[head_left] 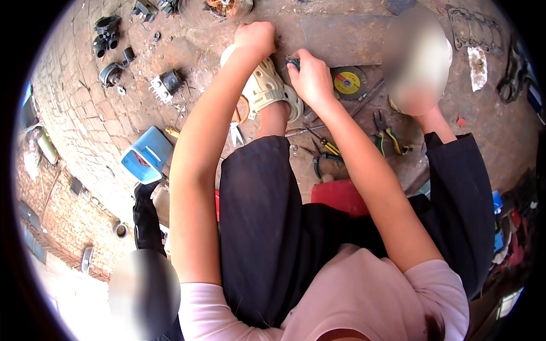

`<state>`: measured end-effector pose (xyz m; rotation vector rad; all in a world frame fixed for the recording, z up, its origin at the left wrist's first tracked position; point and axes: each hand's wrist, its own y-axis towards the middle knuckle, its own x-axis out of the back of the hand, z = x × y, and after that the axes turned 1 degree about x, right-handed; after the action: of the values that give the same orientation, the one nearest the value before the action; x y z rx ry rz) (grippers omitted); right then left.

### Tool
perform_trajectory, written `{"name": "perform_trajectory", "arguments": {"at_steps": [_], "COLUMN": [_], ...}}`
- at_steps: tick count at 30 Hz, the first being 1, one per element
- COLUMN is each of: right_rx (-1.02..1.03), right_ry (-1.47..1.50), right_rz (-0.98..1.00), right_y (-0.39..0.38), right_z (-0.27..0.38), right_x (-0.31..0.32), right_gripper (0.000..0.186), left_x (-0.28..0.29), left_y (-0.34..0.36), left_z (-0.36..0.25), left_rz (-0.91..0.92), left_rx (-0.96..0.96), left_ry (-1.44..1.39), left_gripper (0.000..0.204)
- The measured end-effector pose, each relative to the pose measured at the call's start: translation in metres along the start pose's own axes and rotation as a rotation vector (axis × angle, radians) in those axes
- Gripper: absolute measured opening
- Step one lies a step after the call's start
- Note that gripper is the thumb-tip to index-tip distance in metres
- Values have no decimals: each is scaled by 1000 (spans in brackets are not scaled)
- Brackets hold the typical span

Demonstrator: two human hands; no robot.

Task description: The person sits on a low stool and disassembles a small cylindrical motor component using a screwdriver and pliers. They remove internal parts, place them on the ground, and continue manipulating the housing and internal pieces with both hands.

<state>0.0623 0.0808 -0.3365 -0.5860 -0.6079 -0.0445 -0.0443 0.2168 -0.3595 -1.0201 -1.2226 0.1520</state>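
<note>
My left hand reaches far forward to the dirt ground beside a flat metal plate; its fingers are curled down on something small that I cannot make out. My right hand is closed around a tool with a dark green handle, just right of my beige sandal. Both arms stretch out over my knee in black trousers. What the two hands work on between them is hidden by the hands.
Pliers, screwdrivers and a grinding disc lie on the ground to the right. A blue plastic box sits left, black engine parts far left, a gasket top right, a red stool under me.
</note>
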Motion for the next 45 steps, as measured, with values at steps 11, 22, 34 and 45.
{"name": "perform_trajectory", "arguments": {"at_steps": [11,22,34,45], "right_rx": [73,90,-34,14], "right_ry": [80,107,-104,-198], "right_rz": [-71,23,278,10], "right_y": [11,29,74,22], "right_z": [4,3,22,34], "right_x": [2,1,8,-19], "right_gripper": [18,17,18,21], "left_x": [-9,-40,-52,-59], "left_y": [-53,-110,-105,-104], "left_z": [20,-25,-30,-30], "left_rz": [-553,-483,-587,-627], "left_rx": [-125,-242,-273,-246], "left_ry": [-173,-484,-430,-472], "left_gripper": [36,12,12,15]}}
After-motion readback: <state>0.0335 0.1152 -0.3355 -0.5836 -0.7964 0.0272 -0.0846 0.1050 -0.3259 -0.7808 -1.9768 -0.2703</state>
